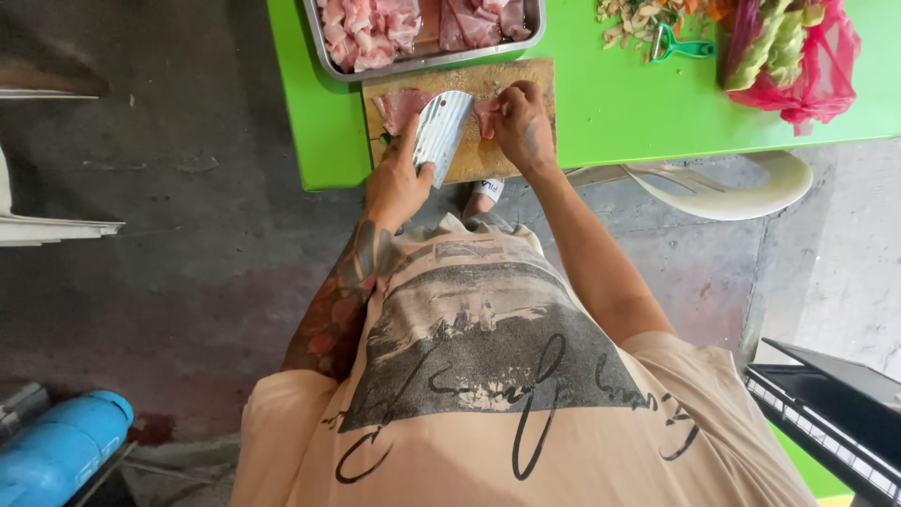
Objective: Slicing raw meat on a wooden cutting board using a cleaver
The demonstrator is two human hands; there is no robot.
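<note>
We're looking straight down our own shirt front at a wooden board (488, 164) on the near edge of the green bench (610, 103). Our left hand (399, 183) is wrapped tight round the handle of the cleaver (443, 131), whose broad blade stands tilted over the board's middle, its long axis running from the near edge away toward the tray (427, 58). Our right hand (521, 117) is just right of the blade, fingers (502, 99) pinched down on a small pink piece of meat (486, 115). So that piece lies between blade and right hand, touching the fingers and just beside the steel. A bigger slice (402, 108) lies on the board's left side, on the blade's far side from the right hand. The metal tray, full of cut meat, butts against the board's far edge. Further right on the bench are a green peeler (680, 45), a heap of peelings (633, 21) and a red bag (798, 56) of vegetables. Below is stained concrete floor (169, 235), with a blue cylinder (61, 446) at lower left.
</note>
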